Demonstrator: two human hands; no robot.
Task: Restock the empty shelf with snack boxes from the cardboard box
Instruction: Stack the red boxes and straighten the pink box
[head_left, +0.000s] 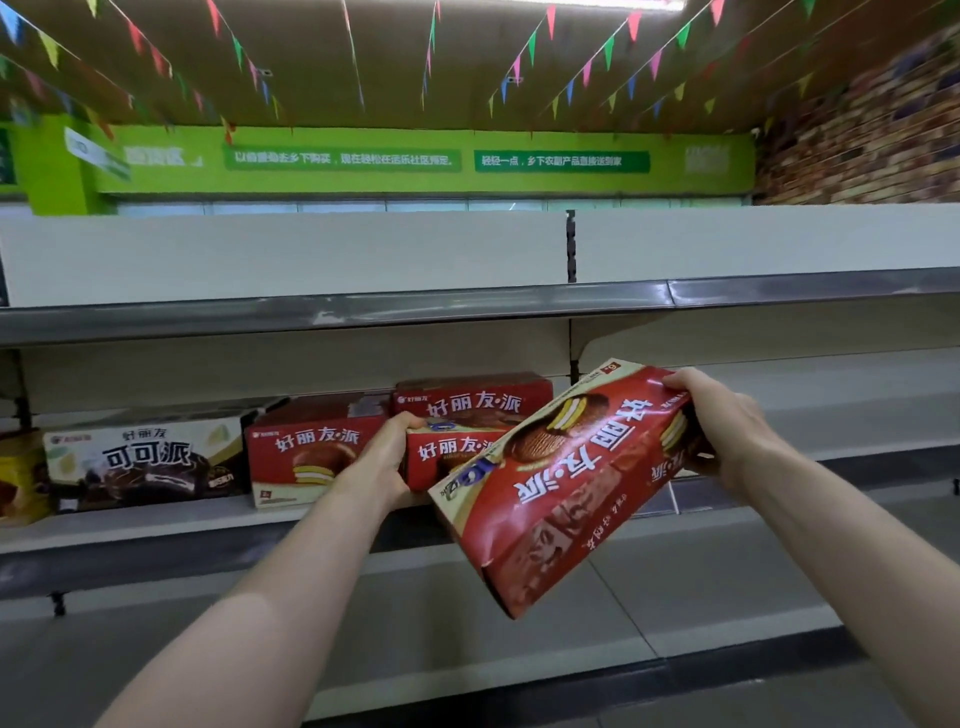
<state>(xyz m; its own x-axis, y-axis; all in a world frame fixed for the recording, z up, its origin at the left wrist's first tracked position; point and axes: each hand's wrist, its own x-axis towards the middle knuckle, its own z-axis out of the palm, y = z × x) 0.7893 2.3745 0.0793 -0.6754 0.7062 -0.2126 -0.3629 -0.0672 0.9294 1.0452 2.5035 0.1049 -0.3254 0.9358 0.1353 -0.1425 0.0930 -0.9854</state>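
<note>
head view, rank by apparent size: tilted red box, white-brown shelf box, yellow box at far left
1. tilted red cardboard box, though nearest the camera
2. white-and-brown cardboard box
3. yellow box, cropped by the frame

Stretches both bare arms forward and up. Holds the left forearm (291, 561) slanting in from the lower left, wrist straight, and curls the left grip (382, 457) round the left end of a shelved box (457, 460), thumb on its top edge, fingers hidden behind. Holds the right forearm (852, 530) slanting in from the lower right, wrist bent inward, and clasps the upper end of a tilted box (561, 488) in the right grip (727, 421), knuckles toward the camera.
</note>
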